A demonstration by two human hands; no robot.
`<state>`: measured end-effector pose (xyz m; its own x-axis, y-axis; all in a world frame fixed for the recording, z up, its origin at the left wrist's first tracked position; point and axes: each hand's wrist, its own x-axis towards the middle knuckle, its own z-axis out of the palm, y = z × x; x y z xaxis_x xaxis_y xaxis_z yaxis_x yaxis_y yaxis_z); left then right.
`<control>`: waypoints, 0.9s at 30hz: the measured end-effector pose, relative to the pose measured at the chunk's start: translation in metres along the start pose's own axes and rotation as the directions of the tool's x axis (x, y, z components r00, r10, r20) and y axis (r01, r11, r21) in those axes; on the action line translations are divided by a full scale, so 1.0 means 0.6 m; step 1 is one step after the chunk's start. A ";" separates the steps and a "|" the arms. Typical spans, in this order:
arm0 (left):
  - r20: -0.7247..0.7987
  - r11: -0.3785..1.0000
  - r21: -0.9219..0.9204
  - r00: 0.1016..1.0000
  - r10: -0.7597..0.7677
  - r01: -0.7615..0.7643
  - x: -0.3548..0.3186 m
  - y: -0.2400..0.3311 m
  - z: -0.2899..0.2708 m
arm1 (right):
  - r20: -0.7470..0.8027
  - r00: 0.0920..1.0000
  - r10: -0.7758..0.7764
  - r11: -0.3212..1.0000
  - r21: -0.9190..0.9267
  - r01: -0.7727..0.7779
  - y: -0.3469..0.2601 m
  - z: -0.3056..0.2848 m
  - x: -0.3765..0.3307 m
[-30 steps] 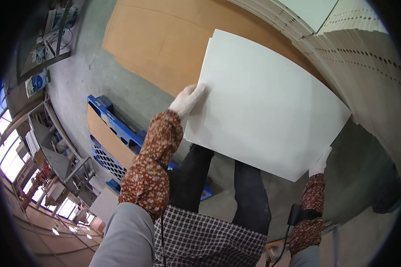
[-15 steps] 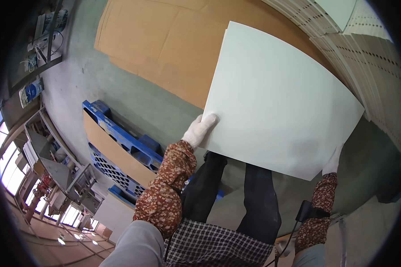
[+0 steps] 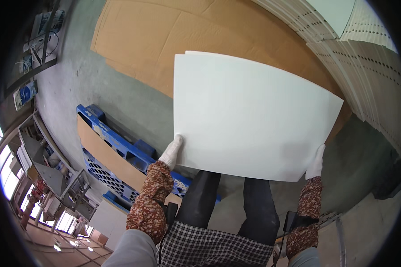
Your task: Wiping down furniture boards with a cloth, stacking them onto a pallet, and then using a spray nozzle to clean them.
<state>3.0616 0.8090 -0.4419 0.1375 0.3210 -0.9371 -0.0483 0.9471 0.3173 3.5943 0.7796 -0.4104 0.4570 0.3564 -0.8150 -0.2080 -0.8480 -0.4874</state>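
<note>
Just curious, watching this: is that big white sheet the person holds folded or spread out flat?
Spread out. The white sheet shows no fold, all four edges visible, gloved left hand and right hand holding its near corners.

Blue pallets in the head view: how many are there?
2. One blue pallet stands on edge left of the left hand, a brown board leaning on it; a second blue pallet sits just behind it. More may be hidden behind the board.
</note>
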 end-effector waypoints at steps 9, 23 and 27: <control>-0.580 0.921 0.382 0.757 0.302 -0.075 0.053 0.102 0.053 | -0.171 0.976 0.132 0.971 0.220 -0.092 -0.024 0.007 0.096; -0.484 0.991 -0.042 0.870 0.090 -0.125 0.080 0.076 0.019 | 0.071 0.974 -0.216 0.976 -0.023 0.218 0.029 -0.073 0.184; -0.268 0.936 -0.347 0.963 -0.034 -0.063 0.136 0.081 -0.052 | 0.158 0.987 0.006 0.882 0.464 -0.080 0.011 -0.015 0.175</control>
<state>3.0398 0.8815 -0.5076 -0.1308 0.2764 -0.9521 -0.3969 0.8654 0.3058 3.6488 0.8079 -0.4960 0.3135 0.4086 -0.8572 -0.6208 -0.5948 -0.5106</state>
